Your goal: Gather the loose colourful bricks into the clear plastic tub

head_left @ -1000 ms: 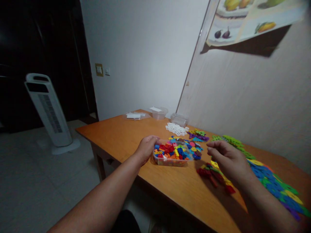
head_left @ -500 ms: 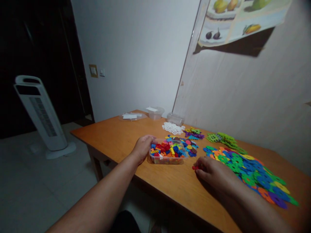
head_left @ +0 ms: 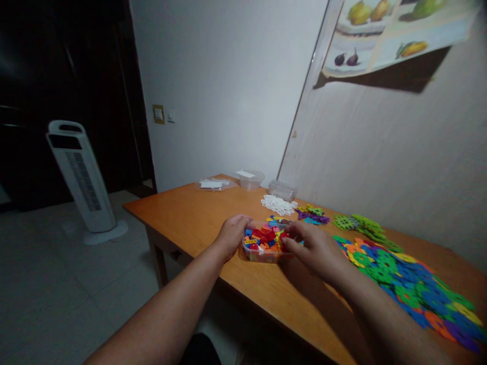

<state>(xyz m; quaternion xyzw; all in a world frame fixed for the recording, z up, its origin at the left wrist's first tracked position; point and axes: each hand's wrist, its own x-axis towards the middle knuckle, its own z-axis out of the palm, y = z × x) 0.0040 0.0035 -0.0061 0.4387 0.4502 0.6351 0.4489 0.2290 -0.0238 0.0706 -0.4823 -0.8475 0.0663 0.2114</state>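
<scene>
A clear plastic box (head_left: 262, 256) full of small coloured building bricks (head_left: 265, 235) stands near the table's front edge. My left hand (head_left: 231, 234) grips its left end, thumb along the rim. Above the right end of the box is my right hand (head_left: 314, 248), fingers pinched together. A red building brick (head_left: 284, 240) shows at its fingertips, partly hidden by them. Behind the box lie flat round coloured pieces (head_left: 277, 220), mostly covered by the box and my right hand.
Interlocking plastic discs (head_left: 403, 279) spread over the table's right side. Green lattice pieces (head_left: 365, 225), purple pieces (head_left: 312, 215) and white snowflake pieces (head_left: 279, 204) lie behind. Clear containers (head_left: 251, 181) stand at the back of the wooden table (head_left: 182, 210). A white tower fan (head_left: 85, 177) stands left.
My right hand has moved left from the tabletop to over the right end of the box, carrying the red brick. My left hand still holds the box. The view has shifted slightly.
</scene>
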